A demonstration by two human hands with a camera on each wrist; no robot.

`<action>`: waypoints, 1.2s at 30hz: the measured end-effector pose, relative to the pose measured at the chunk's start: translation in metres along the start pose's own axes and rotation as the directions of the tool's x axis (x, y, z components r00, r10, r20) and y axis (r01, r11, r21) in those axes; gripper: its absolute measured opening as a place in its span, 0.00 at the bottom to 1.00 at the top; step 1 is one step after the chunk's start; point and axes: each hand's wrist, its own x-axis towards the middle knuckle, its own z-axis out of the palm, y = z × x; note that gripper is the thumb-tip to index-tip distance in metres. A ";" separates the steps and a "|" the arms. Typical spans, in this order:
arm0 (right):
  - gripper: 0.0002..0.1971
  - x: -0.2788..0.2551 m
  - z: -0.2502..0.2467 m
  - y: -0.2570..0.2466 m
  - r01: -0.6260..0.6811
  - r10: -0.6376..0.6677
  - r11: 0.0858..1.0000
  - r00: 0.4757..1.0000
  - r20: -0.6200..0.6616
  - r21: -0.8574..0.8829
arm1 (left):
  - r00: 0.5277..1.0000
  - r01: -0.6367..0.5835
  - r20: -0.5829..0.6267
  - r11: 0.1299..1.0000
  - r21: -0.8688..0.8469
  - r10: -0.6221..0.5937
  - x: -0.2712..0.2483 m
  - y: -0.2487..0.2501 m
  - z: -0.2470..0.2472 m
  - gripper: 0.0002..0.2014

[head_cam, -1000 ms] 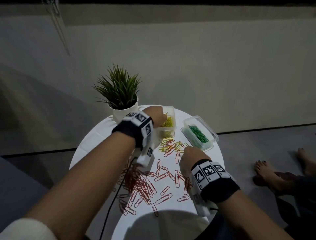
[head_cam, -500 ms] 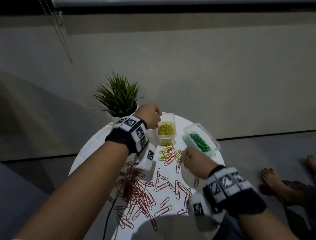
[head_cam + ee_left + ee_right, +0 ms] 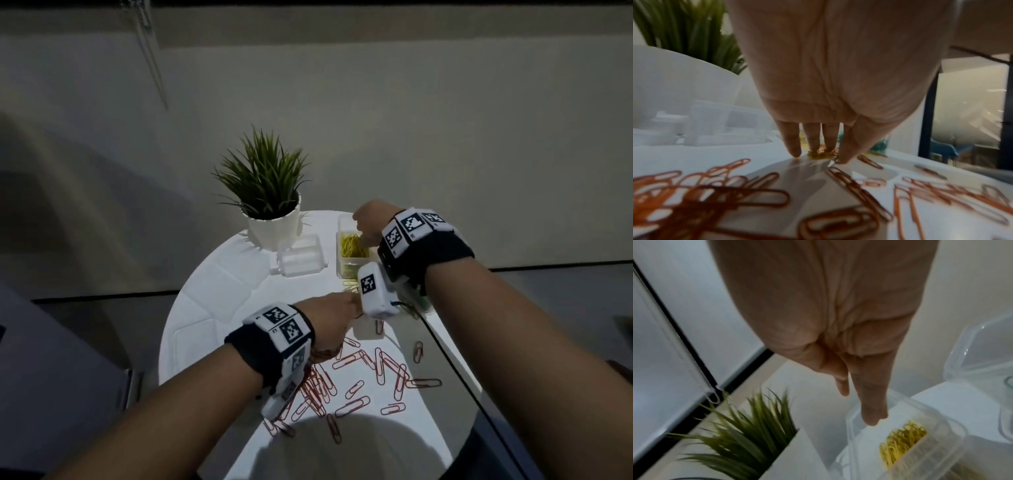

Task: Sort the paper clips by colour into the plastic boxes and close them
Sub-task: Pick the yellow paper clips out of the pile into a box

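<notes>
Over the clear box of yellow clips (image 3: 352,246) hovers my right hand (image 3: 368,219). In the right wrist view its fingers (image 3: 873,417) point straight down into that box (image 3: 941,434), and I see no clip in them. My left hand (image 3: 337,308) is down on the white round table (image 3: 212,308), just in front of the box. In the left wrist view its fingertips and thumb (image 3: 845,158) pinch a small clump of yellow paper clips (image 3: 821,155). Several red clips (image 3: 359,377) lie scattered across the near half of the table.
An empty clear box (image 3: 301,262) stands left of the yellow one, in front of a potted plant (image 3: 267,185) in a white pot. The green-clip box is mostly hidden behind my right wrist; some green shows (image 3: 879,144). The table's right edge (image 3: 455,370) is close to the clips.
The hands swapped places: my left hand came back from the yellow box to the loose clips, and my right hand rose from the loose clips to above the yellow box.
</notes>
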 end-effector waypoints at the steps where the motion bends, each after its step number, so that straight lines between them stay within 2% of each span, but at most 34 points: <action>1: 0.13 -0.003 0.001 0.004 0.035 -0.033 0.999 0.998 -0.048 0.042 | 0.999 -0.030 0.020 0.998 0.055 0.029 0.002 0.003 0.003 0.34; 3: 0.15 -0.029 -0.002 0.017 0.107 -0.095 0.991 0.986 -0.139 0.075 | 0.997 -0.066 0.055 0.986 0.154 0.058 0.004 0.003 0.010 0.41; 5: 0.16 -0.057 0.006 0.039 0.119 -0.119 0.993 0.979 -0.168 -0.013 | 0.993 -0.093 0.094 0.975 0.204 0.075 0.001 0.002 0.017 0.45; 7: 0.17 -0.086 0.019 0.058 0.142 -0.159 0.970 0.984 -0.074 -0.198 | 0.989 -0.118 0.116 0.965 0.233 0.093 -0.008 0.001 0.024 0.45; 8: 0.18 -0.095 0.030 0.069 0.148 -0.151 0.948 0.988 0.012 -0.282 | 0.988 -0.121 0.122 0.964 0.235 0.095 -0.015 0.001 0.027 0.44; 11: 0.20 -0.109 0.061 0.098 0.142 -0.045 0.880 0.975 0.219 -0.453 | 0.986 -0.132 0.127 0.965 0.225 0.105 -0.037 0.004 0.032 0.44; 13: 0.29 -0.119 0.074 0.107 0.145 -0.014 0.867 0.964 0.267 -0.477 | 0.986 -0.142 0.120 0.970 0.199 0.120 -0.048 0.002 0.032 0.44; 15: 0.33 -0.132 0.082 0.114 0.168 -0.034 0.868 0.959 0.281 -0.467 | 0.993 -0.119 0.015 0.988 0.101 0.118 -0.054 -0.004 0.033 0.39; 18: 0.29 -0.143 0.088 0.122 0.218 -0.126 0.881 0.963 0.236 -0.420 | 0.960 -0.021 -0.279 0.997 -0.073 0.000 -0.057 -0.012 0.024 0.22; 21: 0.20 -0.145 0.076 0.118 0.173 -0.139 0.917 0.983 0.119 -0.360 | 0.901 0.157 -0.387 0.979 -0.126 -0.194 -0.044 -0.019 0.008 0.15; 24: 0.15 -0.140 0.053 0.111 0.105 -0.131 0.937 0.990 -0.058 -0.333 | 0.881 0.272 -0.361 0.952 -0.143 -0.306 -0.026 -0.022 0.001 0.11; 26: 0.12 -0.134 0.042 0.111 0.066 -0.108 0.948 0.987 -0.120 -0.313 | 0.887 0.322 -0.303 0.937 -0.135 -0.349 -0.017 -0.019 0.002 0.14; 28: 0.09 -0.128 0.038 0.110 0.047 -0.088 0.950 0.989 -0.118 -0.310 | 0.879 0.342 -0.296 0.927 -0.155 -0.374 -0.009 -0.016 0.003 0.15; 31: 0.06 -0.114 0.045 0.103 0.030 -0.067 0.943 0.993 -0.100 -0.332 | 0.875 0.339 -0.266 0.904 -0.261 -0.404 -0.003 -0.015 0.004 0.10; 36: 0.15 -0.096 0.060 0.087 -0.086 0.082 0.914 0.996 -0.028 -0.396 | 0.884 0.316 -0.211 0.867 -0.386 -0.416 0.000 -0.017 0.001 0.06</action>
